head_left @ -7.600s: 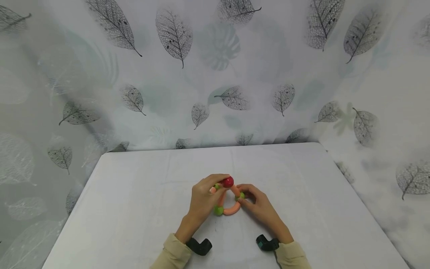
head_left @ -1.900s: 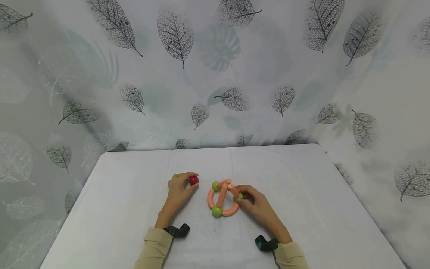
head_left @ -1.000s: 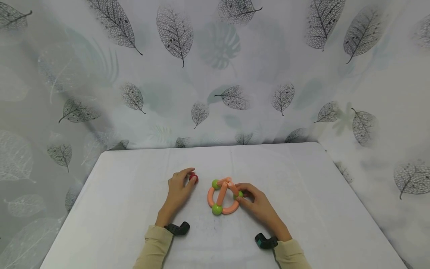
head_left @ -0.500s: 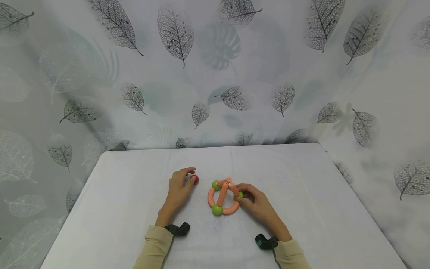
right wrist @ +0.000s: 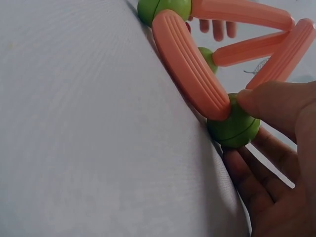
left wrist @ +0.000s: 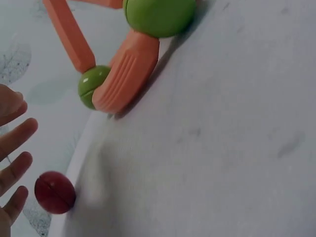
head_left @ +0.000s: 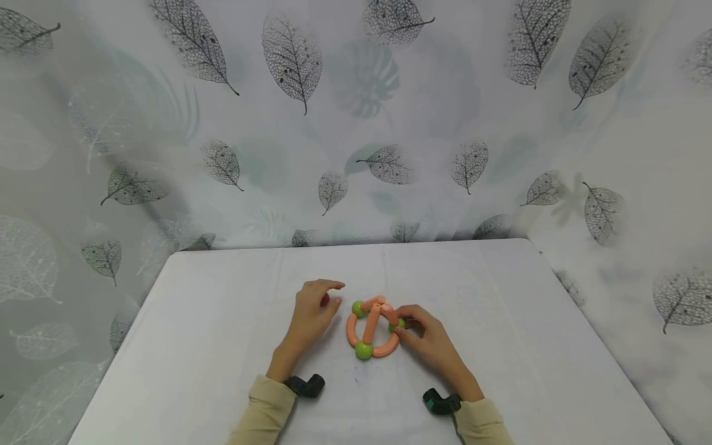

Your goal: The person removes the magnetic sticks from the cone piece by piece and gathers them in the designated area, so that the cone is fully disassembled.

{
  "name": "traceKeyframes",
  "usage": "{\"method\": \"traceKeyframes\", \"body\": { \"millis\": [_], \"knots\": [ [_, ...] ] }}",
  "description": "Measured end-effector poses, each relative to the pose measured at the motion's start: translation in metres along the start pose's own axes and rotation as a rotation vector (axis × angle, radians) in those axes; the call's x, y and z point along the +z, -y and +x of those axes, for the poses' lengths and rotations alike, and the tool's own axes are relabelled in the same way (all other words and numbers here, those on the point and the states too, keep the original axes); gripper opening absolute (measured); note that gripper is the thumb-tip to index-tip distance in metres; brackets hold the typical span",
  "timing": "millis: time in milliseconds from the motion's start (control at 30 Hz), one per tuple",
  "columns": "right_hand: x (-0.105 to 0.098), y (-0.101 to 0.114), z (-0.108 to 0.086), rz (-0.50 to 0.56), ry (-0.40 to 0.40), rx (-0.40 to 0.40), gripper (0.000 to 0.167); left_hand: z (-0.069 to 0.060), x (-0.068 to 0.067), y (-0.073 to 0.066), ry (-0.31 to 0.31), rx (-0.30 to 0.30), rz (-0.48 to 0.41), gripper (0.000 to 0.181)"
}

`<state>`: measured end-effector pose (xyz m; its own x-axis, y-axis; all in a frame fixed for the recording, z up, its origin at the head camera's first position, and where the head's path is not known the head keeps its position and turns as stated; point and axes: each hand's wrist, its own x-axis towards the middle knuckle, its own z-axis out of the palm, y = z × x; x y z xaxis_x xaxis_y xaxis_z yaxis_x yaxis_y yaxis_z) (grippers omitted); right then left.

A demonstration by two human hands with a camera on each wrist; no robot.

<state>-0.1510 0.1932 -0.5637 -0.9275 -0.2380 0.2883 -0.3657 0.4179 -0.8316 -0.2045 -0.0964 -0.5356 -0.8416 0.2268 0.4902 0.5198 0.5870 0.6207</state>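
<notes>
A: What are the hands doing?

B: The right hand point(head_left: 428, 339) pinches a smooth green plastic-looking ball point(right wrist: 234, 127), the right corner of an open frame of ribbed orange rods and green balls point(head_left: 371, 326) standing on the white counter point(head_left: 222, 321). The left hand point(head_left: 313, 310) holds nothing; its fingers are spread just beside a glossy red ball point(left wrist: 55, 192), left of the frame.

A: How might they handle?

B: Probably light and stiff, the joints weakest; low corner balls look the safest hold. The red ball seems hard, slippery, apt to roll, so pinch opposite sides.

A: Anything in the way?

B: From above, the left hand hides most of the red ball. Leaf-printed pale cloth point(head_left: 356, 204) hangs behind; black wrist devices point(head_left: 306, 386) sit clear of both.
</notes>
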Motion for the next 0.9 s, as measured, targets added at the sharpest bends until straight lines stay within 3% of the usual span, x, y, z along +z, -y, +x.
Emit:
{"method": "traceKeyframes", "body": {
  "millis": [233,467,633,900],
  "knots": [
    [0.000,0.002,-0.001,0.006,-0.006,0.004,0.033,-0.004,0.009,-0.023,0.119,0.037,-0.060,0.036],
    [-0.002,-0.002,-0.002,0.008,-0.021,-0.060,0.031,-0.009,0.020,-0.034,0.236,0.011,-0.057,0.039],
    [-0.002,0.000,-0.002,-0.017,-0.046,-0.066,0.031,-0.009,0.024,-0.034,0.241,0.011,-0.012,0.040],
    [-0.003,0.003,-0.002,-0.048,-0.093,0.032,0.033,-0.008,0.024,-0.035,0.259,0.015,-0.006,0.038]
  ]
}}
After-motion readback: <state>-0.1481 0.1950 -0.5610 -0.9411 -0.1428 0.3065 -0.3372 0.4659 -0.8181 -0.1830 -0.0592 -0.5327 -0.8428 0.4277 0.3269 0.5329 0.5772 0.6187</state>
